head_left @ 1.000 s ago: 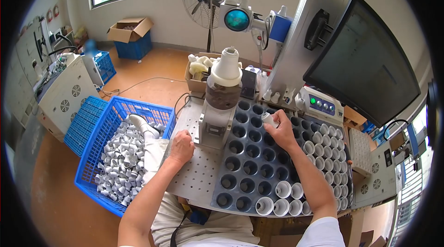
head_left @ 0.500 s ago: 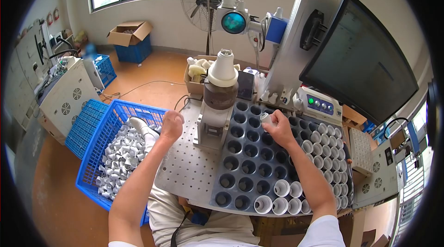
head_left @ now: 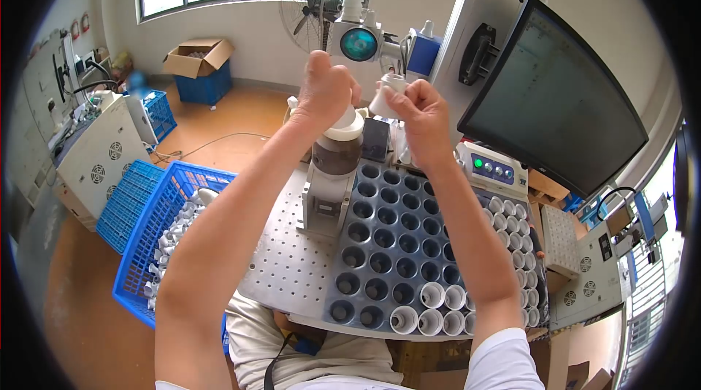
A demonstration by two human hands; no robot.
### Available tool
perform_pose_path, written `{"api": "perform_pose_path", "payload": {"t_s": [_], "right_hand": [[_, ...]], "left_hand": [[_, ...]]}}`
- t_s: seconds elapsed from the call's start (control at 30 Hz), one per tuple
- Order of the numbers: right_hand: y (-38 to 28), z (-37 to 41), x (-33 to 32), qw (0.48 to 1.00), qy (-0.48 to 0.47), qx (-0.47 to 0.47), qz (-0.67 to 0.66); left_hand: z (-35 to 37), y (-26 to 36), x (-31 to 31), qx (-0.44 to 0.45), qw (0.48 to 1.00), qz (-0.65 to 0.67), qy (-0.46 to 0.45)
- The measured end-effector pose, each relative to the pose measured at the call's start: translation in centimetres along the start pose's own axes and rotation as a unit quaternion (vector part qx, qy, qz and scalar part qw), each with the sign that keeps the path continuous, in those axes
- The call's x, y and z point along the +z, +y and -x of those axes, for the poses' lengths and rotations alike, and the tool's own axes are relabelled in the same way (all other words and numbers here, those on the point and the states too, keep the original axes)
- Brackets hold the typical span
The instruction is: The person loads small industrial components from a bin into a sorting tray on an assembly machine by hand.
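Note:
My left hand [head_left: 326, 92] is closed around the top of the white cone-shaped part [head_left: 343, 121] on the round fixture [head_left: 337, 156]. Most of that part is hidden by the fingers. Just to its right, my right hand [head_left: 418, 111] pinches another white part [head_left: 388, 95], held upright beneath the lens. Below both hands lies the black tray [head_left: 381, 262] with round pockets, several holding white cups [head_left: 404, 319] at its front and right.
A blue basket [head_left: 131, 273] of white parts stands at the left. A large monitor [head_left: 558, 98] leans in from the right. The lens [head_left: 358, 44] hangs above the fixture. A control box with a green light [head_left: 493, 169] sits behind the tray.
My left hand has moved up and right onto the part on the fixture. My right hand has lifted its white part from above the tray to beside the fixture's top.

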State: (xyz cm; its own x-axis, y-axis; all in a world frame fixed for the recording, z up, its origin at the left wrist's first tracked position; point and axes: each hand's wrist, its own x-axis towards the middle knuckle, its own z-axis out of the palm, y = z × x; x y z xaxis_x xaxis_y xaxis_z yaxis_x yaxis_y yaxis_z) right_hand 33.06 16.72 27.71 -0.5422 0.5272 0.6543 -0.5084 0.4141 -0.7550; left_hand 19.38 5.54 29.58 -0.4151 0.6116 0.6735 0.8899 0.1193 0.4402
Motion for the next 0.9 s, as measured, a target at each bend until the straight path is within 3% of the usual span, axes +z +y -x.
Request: {"api": "perform_pose_path", "payload": {"t_s": [0.03,0.1,0.13,0.23,0.27,0.3,0.33,0.4,0.43,0.47,0.5,0.53,0.6,0.67,0.7,0.73,0.8,0.87,0.9], "right_hand": [[0.0,0.3,1.4,0.999,-0.013,-0.002,0.030],[0.3,1.4,3.9,0.995,-0.038,-0.003,0.088],[0.6,1.9,4.5,0.996,-0.036,0.006,0.082],[2.8,2.5,5.4,0.999,-0.024,0.001,0.049],[2.6,2.6,5.8,0.998,-0.026,0.004,0.065],[2.0,2.8,6.0,0.996,-0.022,0.009,0.084],[1.5,3.2,5.8,0.994,-0.009,0.014,0.108],[1.2,3.8,5.0,0.987,-0.004,0.008,0.162],[2.0,4.2,4.5,0.989,0.018,-0.050,0.141],[2.5,4.9,3.5,0.986,0.030,-0.111,0.119],[1.7,6.0,2.0,0.983,0.029,-0.094,0.153],[1.6,6.8,-0.3,0.968,0.002,-0.063,0.243],[1.6,8.4,-6.3,0.913,-0.070,0.000,0.401],[2.0,9.9,-13.6,0.848,-0.114,0.126,0.502],[1.8,10.6,-17.2,0.770,-0.137,0.208,0.587],[2.2,11.6,-20.8,0.697,-0.155,0.248,0.655],[2.7,13.2,-25.7,0.627,-0.178,0.301,0.696],[2.9,14.2,-27.1,0.629,-0.185,0.296,0.695],[2.7,14.6,-27.5,0.632,-0.190,0.292,0.693]], "left_hand": [[0.3,-0.5,-1.0,-0.011,1.000,0.024,0.008],[1.9,-2.4,-4.5,0.015,0.996,-0.075,0.037],[3.4,-4.5,-5.7,0.009,0.995,0.009,0.099],[8.9,-11.8,-11.6,-0.058,0.993,0.049,0.091],[11.7,-14.9,-12.9,-0.126,0.985,0.053,0.109],[15.3,-19.1,-13.5,-0.100,0.978,-0.084,0.163],[19.1,-26.3,-15.3,-0.158,0.953,-0.257,0.042],[28.0,-36.5,-17.5,-0.154,0.943,-0.289,0.064],[32.4,-41.4,-18.5,-0.153,0.937,-0.305,0.076],[36.2,-44.4,-19.8,-0.281,0.940,-0.136,0.137],[39.4,-46.0,-20.8,-0.361,0.912,-0.055,0.184],[41.2,-43.8,-21.4,-0.366,0.904,-0.112,0.188],[44.9,-46.0,-22.9,-0.417,0.859,-0.269,0.125],[45.4,-44.9,-23.1,-0.421,0.871,-0.230,0.105],[45.4,-44.7,-22.9,-0.422,0.876,-0.210,0.096],[44.8,-45.1,-21.9,-0.416,0.886,-0.177,0.104],[43.0,-47.3,-18.8,-0.399,0.902,-0.111,0.120],[38.7,-43.6,-13.7,-0.351,0.925,-0.024,0.147],[36.4,-41.8,-11.7,-0.293,0.951,-0.052,0.086]]}}
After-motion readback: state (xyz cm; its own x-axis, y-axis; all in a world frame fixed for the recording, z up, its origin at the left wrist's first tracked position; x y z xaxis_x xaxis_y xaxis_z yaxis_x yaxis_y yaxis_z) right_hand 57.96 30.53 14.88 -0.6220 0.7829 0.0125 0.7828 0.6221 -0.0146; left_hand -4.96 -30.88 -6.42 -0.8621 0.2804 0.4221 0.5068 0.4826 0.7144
